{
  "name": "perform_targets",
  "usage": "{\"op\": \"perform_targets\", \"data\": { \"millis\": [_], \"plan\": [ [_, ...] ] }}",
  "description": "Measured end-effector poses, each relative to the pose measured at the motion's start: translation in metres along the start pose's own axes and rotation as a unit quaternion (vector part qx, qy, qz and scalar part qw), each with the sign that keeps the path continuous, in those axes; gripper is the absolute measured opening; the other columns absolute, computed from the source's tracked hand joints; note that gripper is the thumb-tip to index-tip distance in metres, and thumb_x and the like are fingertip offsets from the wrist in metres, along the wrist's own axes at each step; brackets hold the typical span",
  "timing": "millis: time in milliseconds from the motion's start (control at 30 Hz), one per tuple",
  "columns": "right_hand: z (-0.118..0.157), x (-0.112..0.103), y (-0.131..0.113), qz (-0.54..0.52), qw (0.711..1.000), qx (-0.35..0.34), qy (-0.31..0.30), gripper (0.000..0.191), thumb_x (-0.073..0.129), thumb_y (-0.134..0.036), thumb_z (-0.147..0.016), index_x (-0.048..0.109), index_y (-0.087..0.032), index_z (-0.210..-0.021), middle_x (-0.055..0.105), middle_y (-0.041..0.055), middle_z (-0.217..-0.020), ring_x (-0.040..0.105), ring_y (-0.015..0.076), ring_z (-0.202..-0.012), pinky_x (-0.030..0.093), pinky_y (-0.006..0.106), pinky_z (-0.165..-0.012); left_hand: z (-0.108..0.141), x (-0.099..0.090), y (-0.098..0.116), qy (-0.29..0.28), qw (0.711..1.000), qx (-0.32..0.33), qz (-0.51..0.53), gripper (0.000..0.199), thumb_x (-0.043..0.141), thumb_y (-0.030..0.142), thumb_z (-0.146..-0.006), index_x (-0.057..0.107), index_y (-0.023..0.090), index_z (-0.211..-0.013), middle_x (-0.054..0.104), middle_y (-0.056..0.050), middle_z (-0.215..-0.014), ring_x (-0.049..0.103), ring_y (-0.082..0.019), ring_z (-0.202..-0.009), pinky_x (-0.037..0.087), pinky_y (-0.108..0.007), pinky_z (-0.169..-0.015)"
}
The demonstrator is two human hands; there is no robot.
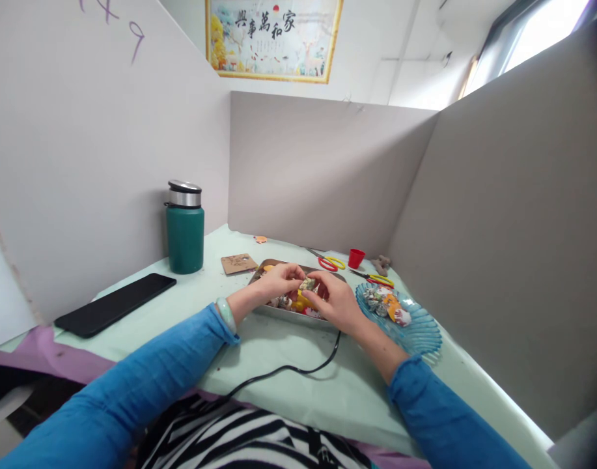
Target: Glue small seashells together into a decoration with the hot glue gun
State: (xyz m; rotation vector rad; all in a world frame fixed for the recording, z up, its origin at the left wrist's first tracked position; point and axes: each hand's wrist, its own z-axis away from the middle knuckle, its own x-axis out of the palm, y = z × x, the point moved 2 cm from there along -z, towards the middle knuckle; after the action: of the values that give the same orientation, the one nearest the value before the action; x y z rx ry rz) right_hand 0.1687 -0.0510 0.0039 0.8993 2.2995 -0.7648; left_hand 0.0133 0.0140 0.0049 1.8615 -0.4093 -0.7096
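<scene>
Above a metal tray (283,311), my left hand (280,281) and my right hand (334,301) meet with fingers closed on a small speckled greenish-white piece (306,284). Its exact kind is too small to make out. Both hands pinch it from opposite sides. Beneath them, the tray holds a yellow item (302,303) and several small red, white and orange pieces, partly hidden by my hands. To the right of my right hand is a blue ribbed glass plate (425,333) bearing small silvery, orange and white pieces (388,305).
A green bottle (185,238) and a black phone (115,304) are at left. A brown card (238,263) lies behind the tray. Scissors (331,262), more scissors (379,280) and a red cup (356,258) are at the back right. A black cable (283,369) crosses the front. Grey partitions (322,169) enclose the table.
</scene>
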Motion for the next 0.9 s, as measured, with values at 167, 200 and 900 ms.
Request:
{"op": "perform_targets", "data": {
  "millis": [167,200,900],
  "plan": [
    [0.0000,-0.0007,-0.0017,-0.001,1.000,0.000,-0.008,0.028,0.056,-0.035,-0.082,0.057,-0.020,-0.106,0.064,0.0056,-0.093,0.058,0.0154,-0.075,0.043,0.026,-0.064,0.0002,0.0005,0.0004,-0.004,1.000,0.005,0.008,0.026,0.064,0.033,-0.071,0.050,0.014,-0.081,0.056,0.001,-0.064,0.055,-0.008,-0.049,0.043,-0.020,-0.048],
    [0.0000,-0.0008,-0.0019,-0.001,1.000,0.000,-0.009,0.028,0.056,-0.035,-0.082,0.057,-0.020,-0.106,0.064,0.0058,-0.093,0.058,0.0158,-0.076,0.043,0.026,-0.064,0.0002,0.0004,0.0002,-0.006,1.000,0.006,0.011,0.026,0.064,0.034,-0.071,0.050,0.014,-0.081,0.056,0.001,-0.064,0.055,-0.008,-0.049,0.043,-0.020,-0.049],
    [0.0001,-0.0005,0.0000,-0.015,1.000,-0.008,-0.010,0.029,0.056,-0.035,-0.083,0.057,-0.020,-0.107,0.063,0.0062,-0.095,0.057,0.0162,-0.076,0.043,0.027,-0.066,0.0005,-0.0016,-0.0002,-0.013,0.999,0.009,0.036,0.029,0.067,0.036,-0.070,0.052,0.013,-0.082,0.058,0.001,-0.063,0.055,-0.008,-0.050,0.041,-0.018,-0.048]
  ]
}}
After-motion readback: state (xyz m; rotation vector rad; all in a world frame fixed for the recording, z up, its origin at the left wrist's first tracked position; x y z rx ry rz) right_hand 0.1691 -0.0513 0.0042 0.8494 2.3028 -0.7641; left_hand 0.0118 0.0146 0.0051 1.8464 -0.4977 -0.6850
